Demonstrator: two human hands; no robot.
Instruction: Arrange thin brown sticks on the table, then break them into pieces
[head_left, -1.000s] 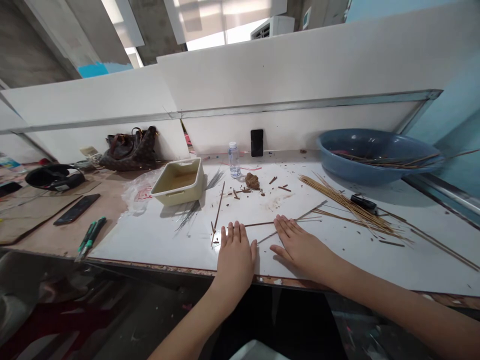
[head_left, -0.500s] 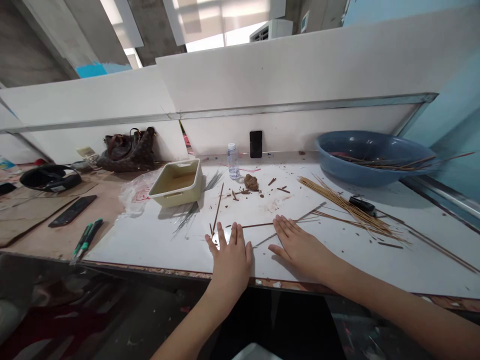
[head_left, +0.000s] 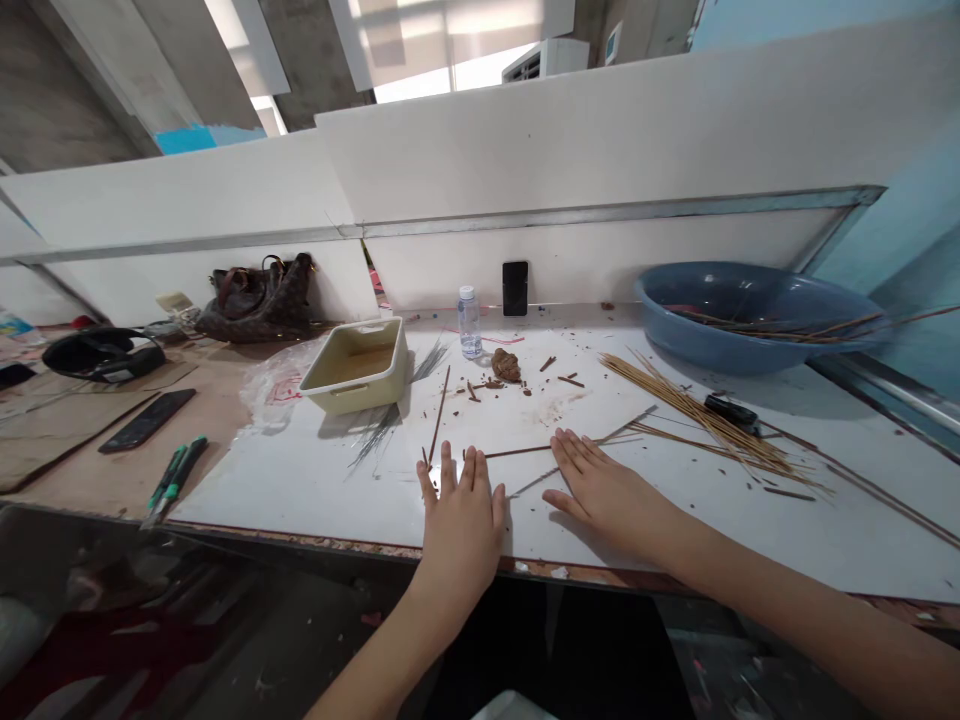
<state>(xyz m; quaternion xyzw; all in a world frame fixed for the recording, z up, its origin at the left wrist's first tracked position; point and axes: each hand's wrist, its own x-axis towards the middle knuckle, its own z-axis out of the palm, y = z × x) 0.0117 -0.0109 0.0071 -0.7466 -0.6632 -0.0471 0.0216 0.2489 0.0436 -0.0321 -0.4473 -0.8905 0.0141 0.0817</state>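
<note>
My left hand (head_left: 463, 510) lies flat on the white board, fingers spread and pointing away from me. Flat too is my right hand (head_left: 596, 480), its fingertips on the right part of a thin brown stick (head_left: 517, 452). The stick's left end passes by the fingertips of my left hand. A thin grey rod (head_left: 534, 482) runs slantwise under my right hand and comes out beyond it. Another brown stick (head_left: 440, 415) lies just past my left fingers. Farther back sits a brown lump (head_left: 505, 366) with crumbs and short broken pieces around it.
A cream basin (head_left: 352, 372) of brownish water and a water bottle (head_left: 469, 322) stand behind. On the right are a bundle of thin sticks (head_left: 682, 405), a black-handled tool (head_left: 731, 413) and a blue tub (head_left: 750, 320). Green-black cutters (head_left: 178, 475) and a phone (head_left: 147, 420) lie left.
Both hands stay flat in nearly the same places. The whole view has shifted very slightly.
</note>
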